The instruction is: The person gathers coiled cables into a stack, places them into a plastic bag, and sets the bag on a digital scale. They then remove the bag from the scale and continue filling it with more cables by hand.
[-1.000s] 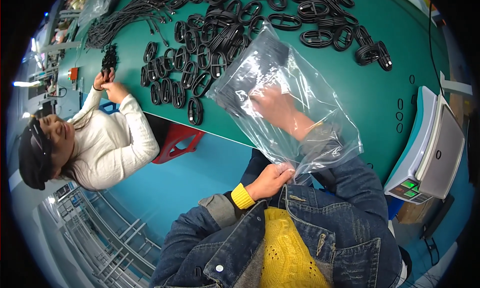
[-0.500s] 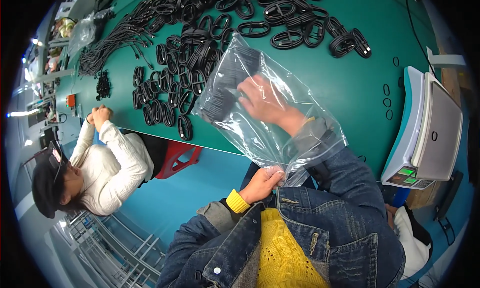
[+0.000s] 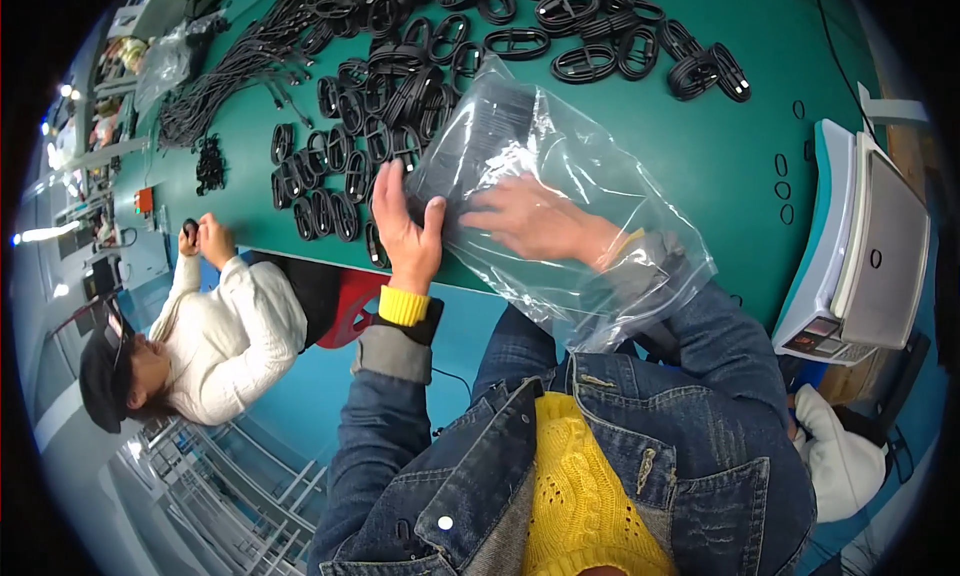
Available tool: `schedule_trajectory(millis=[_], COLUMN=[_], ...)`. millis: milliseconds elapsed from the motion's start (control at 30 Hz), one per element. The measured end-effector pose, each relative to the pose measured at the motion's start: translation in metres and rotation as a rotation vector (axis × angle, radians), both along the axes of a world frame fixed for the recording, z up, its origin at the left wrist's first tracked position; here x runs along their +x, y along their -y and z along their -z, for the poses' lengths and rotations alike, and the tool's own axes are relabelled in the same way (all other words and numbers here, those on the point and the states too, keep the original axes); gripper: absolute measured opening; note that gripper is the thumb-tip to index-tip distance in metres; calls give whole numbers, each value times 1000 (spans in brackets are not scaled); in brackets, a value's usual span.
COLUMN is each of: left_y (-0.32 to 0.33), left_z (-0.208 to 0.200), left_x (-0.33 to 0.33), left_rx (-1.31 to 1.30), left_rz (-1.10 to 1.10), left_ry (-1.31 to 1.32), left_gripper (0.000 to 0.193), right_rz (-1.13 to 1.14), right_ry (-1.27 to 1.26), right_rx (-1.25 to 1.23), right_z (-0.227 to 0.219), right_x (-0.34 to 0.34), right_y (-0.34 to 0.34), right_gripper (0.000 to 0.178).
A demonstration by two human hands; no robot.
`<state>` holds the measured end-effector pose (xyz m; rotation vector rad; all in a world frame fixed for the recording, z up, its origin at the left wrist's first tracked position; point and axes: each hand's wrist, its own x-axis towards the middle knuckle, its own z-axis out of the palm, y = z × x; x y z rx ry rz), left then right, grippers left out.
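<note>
A large clear plastic bag (image 3: pixel 615 181) lies on the green table (image 3: pixel 690 166) in front of me. Packed at its far left end is a dark mass of black cables (image 3: pixel 497 114), blurred by the plastic's shine. My right hand (image 3: pixel 535 219) reaches inside the bag with its fingers spread, lying flat over the near side of that mass. Raised at the bag's left edge, my left hand (image 3: pixel 408 238) has its fingers up and thumb apart, holding nothing. Whether its palm touches the plastic I cannot tell. Several coiled black cables (image 3: pixel 348 163) lie just left of it.
More coiled cables (image 3: pixel 568 12) lie along the far side, and loose uncoiled cables (image 3: pixel 225 96) at the far left. A scale (image 3: pixel 880 246) stands at the right, near several small black rings (image 3: pixel 783 189). A co-worker (image 3: pixel 235 326) in white sits at the left holding a small black coil.
My left hand has let go of the bag's near opening and moved up and left to the bag's left edge. My right hand stays inside the bag. The co-worker's hands have dropped slightly.
</note>
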<state>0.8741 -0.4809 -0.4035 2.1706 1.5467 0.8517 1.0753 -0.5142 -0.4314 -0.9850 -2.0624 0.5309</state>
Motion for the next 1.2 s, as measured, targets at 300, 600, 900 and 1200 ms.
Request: schedule_trajectory(millis=[300, 600, 900, 1200], left_y=[-18, -16, -20, -27], left_z=[-15, -8, -54, 12], left_x=[40, 48, 88, 141], left_rx=[96, 55, 15, -38], left_rz=[576, 482, 543, 702], left_ry=[-561, -755, -670, -704], left_gripper=[57, 54, 59, 66], right_rz=[10, -97, 1025, 1224], right_ry=[-59, 191, 52, 264], right_rx=[-328, -88, -210, -490], right_z=[47, 21, -62, -31], right_x=[-3, 38, 165, 165], right_y=[13, 33, 141, -17], right_gripper=[25, 30, 15, 42])
